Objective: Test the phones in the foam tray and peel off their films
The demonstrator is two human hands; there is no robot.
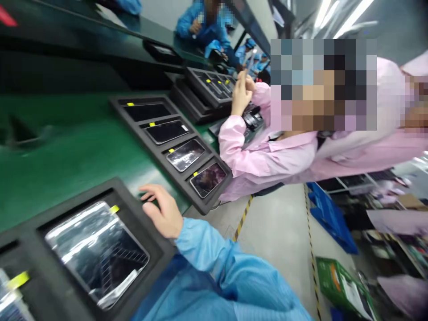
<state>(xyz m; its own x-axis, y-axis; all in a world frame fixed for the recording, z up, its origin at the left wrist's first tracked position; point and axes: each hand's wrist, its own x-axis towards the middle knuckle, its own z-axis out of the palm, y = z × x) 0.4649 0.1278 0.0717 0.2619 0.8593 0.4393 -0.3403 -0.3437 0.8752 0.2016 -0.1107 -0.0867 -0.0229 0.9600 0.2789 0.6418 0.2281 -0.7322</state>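
My right hand [163,211], in a light blue sleeve [214,245], is over the right edge of a black foam tray [113,189]. Its fingers are loosely bent and apart, with nothing seen between them. In that tray lies a glossy phone-like screen panel [100,254] with a yellow tab at its top right corner. Part of another panel [11,296] shows at the lower left, cut by the frame edge. Beyond my hand is a second black tray [197,203] holding several dark screens, among them a reflective screen [185,155], each with a yellow tab. My left hand is out of view.
A green bench top [83,147] carries the trays. Stacked black trays [197,104] stand farther along. A co-worker in a pink smock [267,156] sits close on the right, hands raised. Another person in blue [187,22] is across the bench. A green box [344,285] is on the floor.
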